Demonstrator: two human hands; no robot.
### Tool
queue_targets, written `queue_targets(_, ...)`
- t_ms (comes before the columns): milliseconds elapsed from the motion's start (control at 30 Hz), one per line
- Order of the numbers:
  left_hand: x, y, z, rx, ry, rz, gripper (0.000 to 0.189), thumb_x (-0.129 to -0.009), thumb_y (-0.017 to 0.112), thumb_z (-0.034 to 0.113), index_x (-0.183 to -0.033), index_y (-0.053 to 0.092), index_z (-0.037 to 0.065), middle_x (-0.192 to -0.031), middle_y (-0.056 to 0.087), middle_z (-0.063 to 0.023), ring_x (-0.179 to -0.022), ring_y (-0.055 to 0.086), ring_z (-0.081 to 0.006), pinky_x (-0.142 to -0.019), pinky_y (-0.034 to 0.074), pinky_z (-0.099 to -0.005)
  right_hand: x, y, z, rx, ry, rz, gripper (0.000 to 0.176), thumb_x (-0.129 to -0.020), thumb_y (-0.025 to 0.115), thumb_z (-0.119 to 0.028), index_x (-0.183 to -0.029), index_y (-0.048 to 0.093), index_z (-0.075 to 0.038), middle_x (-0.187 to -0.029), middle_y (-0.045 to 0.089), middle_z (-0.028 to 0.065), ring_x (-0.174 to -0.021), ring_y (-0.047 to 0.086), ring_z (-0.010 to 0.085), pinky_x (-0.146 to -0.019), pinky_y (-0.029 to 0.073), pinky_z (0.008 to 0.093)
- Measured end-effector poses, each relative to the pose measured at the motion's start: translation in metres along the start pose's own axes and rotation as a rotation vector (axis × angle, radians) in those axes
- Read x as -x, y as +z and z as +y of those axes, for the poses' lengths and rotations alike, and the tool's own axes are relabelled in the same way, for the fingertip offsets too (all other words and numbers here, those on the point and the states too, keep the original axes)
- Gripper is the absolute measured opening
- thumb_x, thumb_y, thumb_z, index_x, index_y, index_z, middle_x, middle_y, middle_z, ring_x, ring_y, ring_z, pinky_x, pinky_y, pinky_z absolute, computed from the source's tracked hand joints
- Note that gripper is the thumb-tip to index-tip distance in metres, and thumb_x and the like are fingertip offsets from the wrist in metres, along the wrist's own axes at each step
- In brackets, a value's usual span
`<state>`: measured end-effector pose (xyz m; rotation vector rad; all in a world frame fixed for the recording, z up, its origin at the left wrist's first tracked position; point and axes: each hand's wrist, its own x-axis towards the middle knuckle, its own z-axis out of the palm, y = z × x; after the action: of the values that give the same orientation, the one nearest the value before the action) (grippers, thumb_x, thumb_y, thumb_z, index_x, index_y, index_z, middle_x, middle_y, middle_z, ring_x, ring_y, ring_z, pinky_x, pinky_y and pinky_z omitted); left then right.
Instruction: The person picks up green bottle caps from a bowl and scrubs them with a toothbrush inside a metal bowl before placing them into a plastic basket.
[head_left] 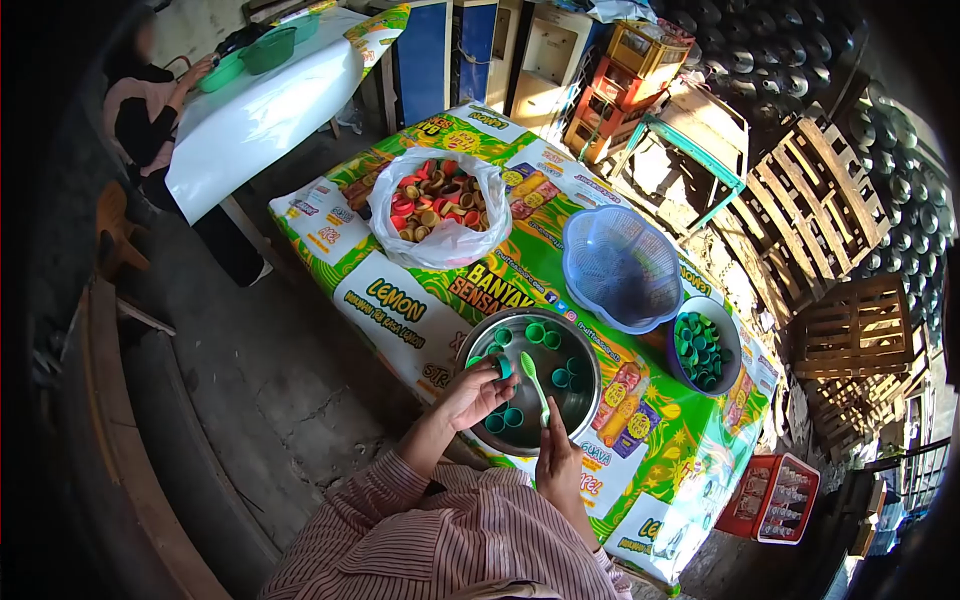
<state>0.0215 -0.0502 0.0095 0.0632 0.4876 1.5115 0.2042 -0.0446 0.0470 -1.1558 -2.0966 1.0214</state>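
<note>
In my left hand (474, 396) a green bottle cap (503, 368) is pinched between the fingers, over the rim of a metal bowl (590, 412). My right hand (558, 460) grips a slim light-green tool (530, 374) with a rounded, spoon-like upper end and a paler stem. It points up and away from me across the bowl. Several green bottle caps (552, 340) lie inside the bowl in small groups, some along its far wall, others at the right and near my left hand.
Behind the bowl stands a white plastic bag (455, 250) of red and tan caps. To the right are a blue basket (620, 270) and a bowl of green caps (700, 352). A person (150, 130) works at another table. A red crate (768, 497) stands on the floor.
</note>
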Motion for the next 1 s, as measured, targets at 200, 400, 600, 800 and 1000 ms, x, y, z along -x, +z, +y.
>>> queue_targets(200,0.004,-0.006,0.003,0.106,0.01,-0.144,0.019,-0.085,0.048,0.005,-0.102,0.054,0.011,-0.09,0.055,-0.0031,-0.083,0.053,-0.0143,-0.074,0.045,-0.03,-0.003,-0.004,-0.002,0.037,0.031,-0.058,0.046,-0.085,0.046,-0.005,-0.13,0.037,-0.011,-0.065,0.058,0.0181,-0.049,0.058,0.029,-0.044,0.042,0.0372)
queue_targets(400,0.007,-0.003,0.005,0.102,0.058,-0.117,0.017,-0.087,0.048,0.008,-0.103,0.053,0.007,-0.089,0.054,-0.0051,-0.083,0.053,-0.0152,-0.076,0.045,-0.0295,0.002,0.002,-0.001,0.042,0.051,-0.134,0.047,-0.084,0.047,-0.005,-0.13,0.038,-0.01,-0.077,0.061,0.0205,-0.056,0.06,0.0297,-0.049,0.045,0.0366)
queue_targets(600,0.009,-0.001,0.004,-0.01,0.027,-0.048,0.019,-0.085,0.048,0.004,-0.104,0.052,0.006,-0.092,0.054,-0.0056,-0.09,0.056,-0.0165,-0.081,0.046,-0.0313,0.006,0.004,0.008,0.083,-0.047,-0.032,0.047,-0.084,0.048,-0.005,-0.13,0.039,-0.011,-0.06,0.054,0.0161,-0.045,0.054,0.0272,-0.042,0.039,0.0352)
queue_targets(800,0.002,0.003,-0.011,-0.339,0.101,0.059,0.029,-0.083,0.049,0.002,-0.112,0.046,0.006,-0.107,0.051,-0.0057,-0.082,0.055,-0.0114,-0.073,0.045,-0.0257,0.005,-0.007,0.006,-0.027,0.044,0.094,0.042,-0.088,0.046,-0.011,-0.129,0.038,-0.008,-0.048,0.046,0.0107,-0.039,0.047,0.018,-0.041,0.036,0.0299)
queue_targets(1000,0.003,0.031,-0.033,-1.272,0.374,-0.063,0.024,-0.078,0.058,0.002,-0.101,0.052,0.004,-0.082,0.06,-0.0027,-0.069,0.055,-0.0092,-0.062,0.041,-0.0221,-0.008,-0.019,0.0,-0.279,0.265,0.14,0.027,-0.082,0.061,-0.023,-0.094,0.058,0.002,-0.047,0.042,0.0,-0.046,0.031,0.0043,-0.04,0.024,0.0247)
